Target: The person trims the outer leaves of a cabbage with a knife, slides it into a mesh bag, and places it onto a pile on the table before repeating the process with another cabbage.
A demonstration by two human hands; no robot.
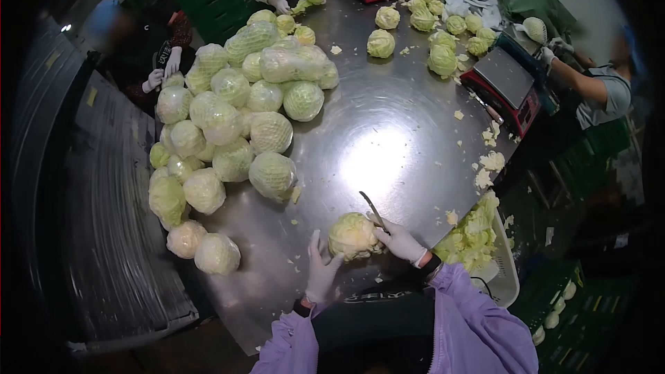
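A pale green and cream cabbage (351,237) rests on the metal table (277,291) close in front of me. On its left side is my left hand (323,266), gloved in white, fingers spread and holding nothing. My right hand (400,241), also gloved, is closed on a knife (373,209) at the cabbage's right side. The thin curved blade points up and away from me, above the cabbage's right edge. The knife's handle is hidden in my fingers.
Netted and wrapped cabbages (271,133) are piled at the left. Loose cabbages (380,43) lie farther back. A red scale (503,86) stands at the right, above a white basket (511,273) with leaves. Three co-workers stand around the table's far and side edges.
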